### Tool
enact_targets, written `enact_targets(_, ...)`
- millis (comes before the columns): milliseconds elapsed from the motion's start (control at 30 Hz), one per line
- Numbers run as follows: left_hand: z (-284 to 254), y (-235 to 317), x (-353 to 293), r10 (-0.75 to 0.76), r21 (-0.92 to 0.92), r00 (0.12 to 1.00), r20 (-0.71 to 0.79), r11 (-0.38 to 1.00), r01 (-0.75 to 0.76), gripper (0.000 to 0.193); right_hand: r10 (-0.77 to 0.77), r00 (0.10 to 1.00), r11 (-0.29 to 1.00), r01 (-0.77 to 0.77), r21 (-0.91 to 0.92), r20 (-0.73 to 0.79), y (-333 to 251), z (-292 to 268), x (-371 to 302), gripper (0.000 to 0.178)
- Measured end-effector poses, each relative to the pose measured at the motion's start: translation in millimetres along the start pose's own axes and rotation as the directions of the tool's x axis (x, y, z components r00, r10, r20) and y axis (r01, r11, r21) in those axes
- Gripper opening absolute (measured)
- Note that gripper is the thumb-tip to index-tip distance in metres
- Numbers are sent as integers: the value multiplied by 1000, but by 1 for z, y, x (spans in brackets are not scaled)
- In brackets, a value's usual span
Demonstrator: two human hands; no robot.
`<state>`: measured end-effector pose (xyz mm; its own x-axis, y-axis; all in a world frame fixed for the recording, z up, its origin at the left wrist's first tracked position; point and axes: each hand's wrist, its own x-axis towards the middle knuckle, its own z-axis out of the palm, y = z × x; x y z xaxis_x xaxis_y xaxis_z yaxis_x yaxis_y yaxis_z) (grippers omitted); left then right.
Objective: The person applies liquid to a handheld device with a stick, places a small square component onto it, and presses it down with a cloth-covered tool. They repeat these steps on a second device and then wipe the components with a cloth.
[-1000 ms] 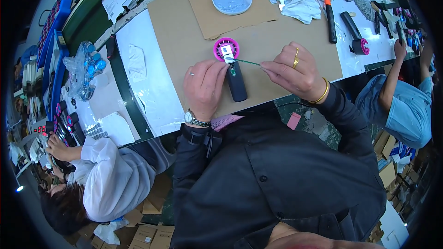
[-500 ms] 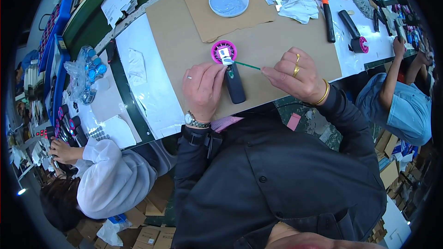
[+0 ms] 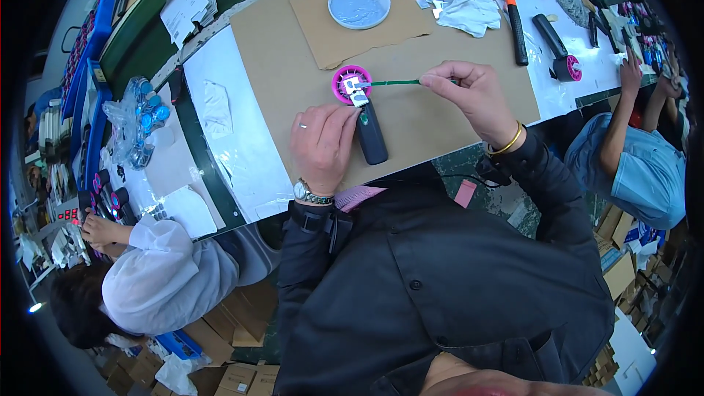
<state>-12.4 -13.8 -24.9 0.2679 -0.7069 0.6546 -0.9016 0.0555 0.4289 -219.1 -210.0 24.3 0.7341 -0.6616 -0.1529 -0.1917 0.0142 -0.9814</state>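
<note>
A small handheld device with a pink round head (image 3: 336,81) and a dark handle (image 3: 372,139) lies on the brown cardboard, its handle toward me. On the head rests a small white piece (image 3: 356,93) with cut-outs. My left hand (image 3: 323,143) is closed, its fingertips pinching the near edge of that piece. From the right, my right hand (image 3: 477,99) is closed on the end of a thin green stick (image 3: 396,82). The stick lies almost level, and its pale tip touches or hovers over the white piece; I cannot tell which.
A round dish of greyish paste (image 3: 358,4) stands on a torn cardboard piece (image 3: 315,33). Farther right are a white cloth (image 3: 471,13), an orange-tipped black tool (image 3: 517,33) and another pink-and-black device (image 3: 568,68). Co-workers sit at left (image 3: 172,268) and right (image 3: 627,169).
My right hand has moved up and slightly right, swinging the green stick from a slant to nearly level. Its tip has shifted slightly up over the white piece. My left hand stays put.
</note>
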Motion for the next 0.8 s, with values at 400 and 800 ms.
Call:
enact_targets(400, 1, -1, 2, -2, -1, 1000, -5, 1000, 2, 21, 115, 990, 981, -126, 147, 80, 0, -8, 7, 17)
enact_targets(800, -4, 7, 4, -22, -32, 1000, -22, 999, 21, 20, -800, 588, 329, 600, -729, 123, 15, 4, 117, 17)
